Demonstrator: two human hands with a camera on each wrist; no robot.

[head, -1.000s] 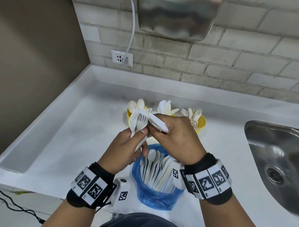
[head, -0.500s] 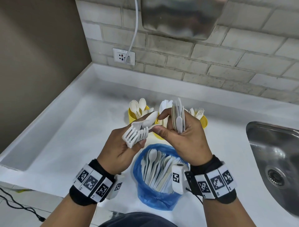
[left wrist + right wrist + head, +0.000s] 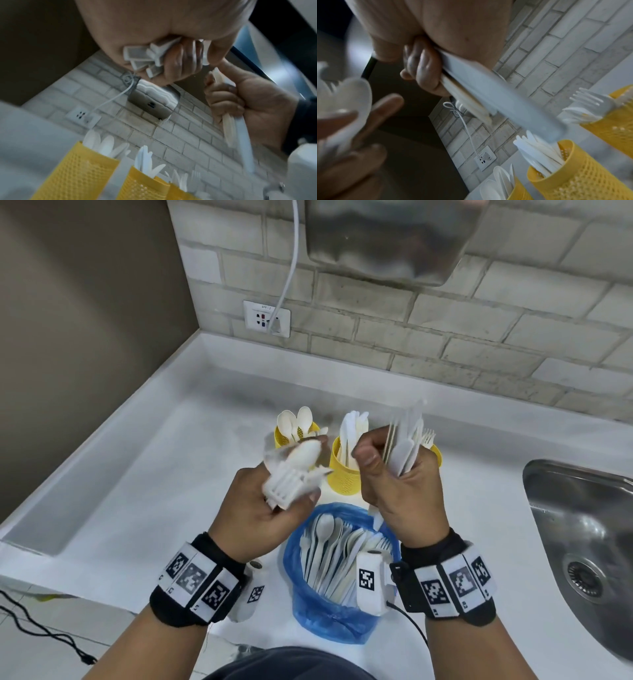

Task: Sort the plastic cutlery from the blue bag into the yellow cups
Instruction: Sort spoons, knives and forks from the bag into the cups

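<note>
My left hand (image 3: 274,501) grips a bunch of white plastic forks and a spoon (image 3: 294,474) above the counter; the handle ends (image 3: 145,59) show in the left wrist view. My right hand (image 3: 394,484) grips an upright bundle of white knives (image 3: 404,446), seen blurred as knives (image 3: 479,97) in the right wrist view. Behind the hands stand three yellow cups: the spoon cup (image 3: 282,436), the knife cup (image 3: 342,474) and the fork cup (image 3: 436,455). The blue bag (image 3: 329,611), full of white cutlery, sits just below the hands.
A steel sink (image 3: 582,535) lies to the right. The white counter (image 3: 154,491) has a raised rim on its left and back. A wall socket (image 3: 266,318) with a white cable and a metal dispenser (image 3: 387,237) hang on the brick wall.
The hands have pulled apart: the right one turned its knife bundle upright and moved right; the left one tilted its forks and spoon down to the left.
</note>
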